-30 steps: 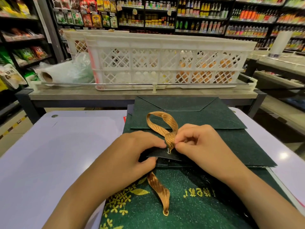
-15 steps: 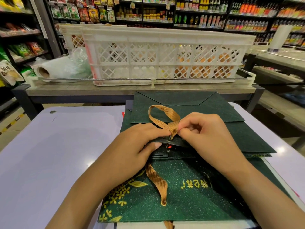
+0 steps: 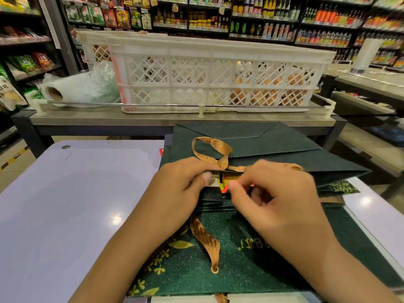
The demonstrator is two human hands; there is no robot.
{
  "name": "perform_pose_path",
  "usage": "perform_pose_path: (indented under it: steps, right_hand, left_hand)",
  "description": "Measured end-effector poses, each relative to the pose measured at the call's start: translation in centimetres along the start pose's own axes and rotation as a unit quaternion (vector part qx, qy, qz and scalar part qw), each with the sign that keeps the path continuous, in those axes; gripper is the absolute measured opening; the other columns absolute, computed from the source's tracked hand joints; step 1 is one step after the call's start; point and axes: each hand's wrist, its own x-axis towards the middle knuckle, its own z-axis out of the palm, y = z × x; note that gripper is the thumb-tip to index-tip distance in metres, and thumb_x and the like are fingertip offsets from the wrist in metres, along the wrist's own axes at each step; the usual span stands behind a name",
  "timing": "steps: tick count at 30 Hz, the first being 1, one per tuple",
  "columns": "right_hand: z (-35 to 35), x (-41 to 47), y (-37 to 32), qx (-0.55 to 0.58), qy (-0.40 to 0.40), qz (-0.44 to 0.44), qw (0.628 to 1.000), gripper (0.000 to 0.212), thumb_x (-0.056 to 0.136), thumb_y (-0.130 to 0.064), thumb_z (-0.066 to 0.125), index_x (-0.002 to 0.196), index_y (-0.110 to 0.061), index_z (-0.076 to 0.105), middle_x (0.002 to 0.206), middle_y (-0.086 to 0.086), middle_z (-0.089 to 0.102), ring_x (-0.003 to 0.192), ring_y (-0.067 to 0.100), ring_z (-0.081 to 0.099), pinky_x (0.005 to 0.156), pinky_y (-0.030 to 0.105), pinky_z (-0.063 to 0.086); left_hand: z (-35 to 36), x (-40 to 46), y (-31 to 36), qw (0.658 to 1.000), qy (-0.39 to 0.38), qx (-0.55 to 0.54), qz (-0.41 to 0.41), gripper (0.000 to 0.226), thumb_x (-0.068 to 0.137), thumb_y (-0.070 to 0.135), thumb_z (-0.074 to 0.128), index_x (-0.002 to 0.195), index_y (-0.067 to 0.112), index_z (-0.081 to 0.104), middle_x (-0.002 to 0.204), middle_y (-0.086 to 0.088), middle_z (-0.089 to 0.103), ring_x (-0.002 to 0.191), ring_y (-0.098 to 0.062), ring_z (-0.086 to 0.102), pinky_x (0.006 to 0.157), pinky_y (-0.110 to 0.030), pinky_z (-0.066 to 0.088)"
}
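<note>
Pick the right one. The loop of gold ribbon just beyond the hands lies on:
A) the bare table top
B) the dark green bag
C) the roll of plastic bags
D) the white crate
B: the ribbon curls on top of the flat dark green bag, well short of the crate on the counter behind.

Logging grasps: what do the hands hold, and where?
Left hand and right hand pinch the dark green glitter paper bag at its mouth edge, beside the gold ribbon handle.
</note>
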Motion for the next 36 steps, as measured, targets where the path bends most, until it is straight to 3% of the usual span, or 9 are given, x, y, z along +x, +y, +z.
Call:
perform_pose_path:
  steps: [3, 5, 10, 12, 17, 24, 28, 32, 36]
  right_hand:
    - [1.3, -0.5, 0.6, 0.002, -0.051, 0.099, 0.994, 0.037, 0.082, -0.056, 0.050, 0.080, -0.025, 0.070, 0.063, -0.012, 0.059, 0.060, 0.009, 0.053, 0.054, 0.027, 0.044]
    - [1.8, -0.4, 1.0, -0.006, -0.040, 0.124, 0.992, 0.044, 0.080, -0.062, 0.049, 0.081, -0.025, 0.072, 0.059, -0.011, 0.059, 0.058, 0.008, 0.052, 0.053, 0.028, 0.043]
    - [2.4, -0.4, 0.9, -0.030, -0.041, 0.090, 0.995, 0.030, 0.085, -0.039, 0.051, 0.069, -0.016, 0.063, 0.051, -0.002, 0.051, 0.050, 0.016, 0.048, 0.050, 0.040, 0.043]
    - [2.4, -0.4, 1.0, -0.028, -0.038, 0.077, 0.996, 0.027, 0.085, -0.032, 0.052, 0.065, -0.014, 0.059, 0.050, -0.001, 0.048, 0.050, 0.019, 0.046, 0.050, 0.037, 0.039]
    - [2.2, -0.2, 1.3, -0.038, -0.042, 0.041, 0.998, 0.034, 0.083, -0.035, 0.044, 0.059, -0.012, 0.055, 0.048, -0.001, 0.046, 0.049, 0.019, 0.044, 0.049, 0.034, 0.035]
    - [1.9, -0.3, 1.4, -0.039, -0.035, 0.010, 0.999, 0.027, 0.078, -0.027, 0.050, 0.055, -0.013, 0.055, 0.046, -0.003, 0.043, 0.046, 0.017, 0.042, 0.046, 0.029, 0.034]
    - [1.6, -1.0, 1.4, -0.025, -0.030, 0.030, 0.999, 0.024, 0.074, -0.030, 0.051, 0.054, -0.016, 0.051, 0.045, -0.004, 0.038, 0.048, 0.017, 0.041, 0.044, 0.026, 0.031]
    - [1.0, -0.7, 2.2, -0.039, -0.052, 0.049, 0.997, 0.023, 0.083, -0.036, 0.051, 0.067, -0.022, 0.058, 0.049, -0.011, 0.042, 0.050, 0.010, 0.044, 0.049, 0.030, 0.039]
    - [1.1, -0.9, 1.5, -0.051, -0.068, 0.037, 0.996, 0.025, 0.090, -0.038, 0.046, 0.095, -0.028, 0.068, 0.076, -0.014, 0.067, 0.068, 0.008, 0.062, 0.057, 0.037, 0.052]
  left_hand:
    - [0.2, 0.0, 0.1, 1.000, 0.006, 0.007, 0.008, 0.034, 0.087, 0.027, 0.047, 0.111, 0.029, 0.070, 0.106, 0.021, 0.067, 0.103, 0.004, 0.058, 0.090, -0.019, 0.044]
    - [0.3, -0.1, 0.2, 1.000, -0.002, 0.015, 0.018, 0.035, 0.087, 0.026, 0.047, 0.113, 0.026, 0.071, 0.108, 0.017, 0.067, 0.105, 0.001, 0.059, 0.090, -0.023, 0.045]
    - [0.4, -0.2, 0.2, 0.999, -0.006, 0.035, 0.030, 0.033, 0.088, 0.026, 0.048, 0.112, 0.026, 0.071, 0.108, 0.016, 0.068, 0.105, 0.000, 0.059, 0.090, -0.025, 0.045]
    - [0.4, -0.3, 0.3, 0.999, -0.005, 0.032, 0.027, 0.033, 0.088, 0.025, 0.048, 0.111, 0.026, 0.071, 0.106, 0.017, 0.068, 0.103, 0.000, 0.060, 0.089, -0.025, 0.046]
    - [0.6, -0.7, 0.4, 1.000, 0.012, 0.024, 0.015, 0.031, 0.087, 0.022, 0.050, 0.106, 0.027, 0.073, 0.100, 0.019, 0.069, 0.097, 0.003, 0.060, 0.086, -0.019, 0.045]
    - [0.8, -1.1, 0.8, 1.000, 0.018, 0.023, 0.003, 0.026, 0.087, 0.026, 0.048, 0.099, 0.029, 0.071, 0.092, 0.015, 0.070, 0.089, -0.003, 0.063, 0.078, -0.031, 0.047]
    - [0.0, -0.8, 0.2, 0.999, 0.044, 0.029, -0.005, 0.029, 0.087, 0.026, 0.047, 0.102, 0.031, 0.072, 0.093, 0.019, 0.070, 0.090, 0.001, 0.062, 0.077, -0.016, 0.045]
    - [-0.2, -0.5, 0.6, 0.998, 0.016, 0.045, 0.035, 0.032, 0.088, 0.023, 0.050, 0.111, 0.029, 0.071, 0.106, 0.020, 0.068, 0.103, 0.005, 0.059, 0.089, -0.011, 0.043]
    - [-0.4, -0.5, 0.1, 0.999, 0.037, 0.022, 0.029, 0.029, 0.086, 0.023, 0.054, 0.108, 0.030, 0.072, 0.104, 0.023, 0.069, 0.102, 0.007, 0.060, 0.088, -0.010, 0.044]
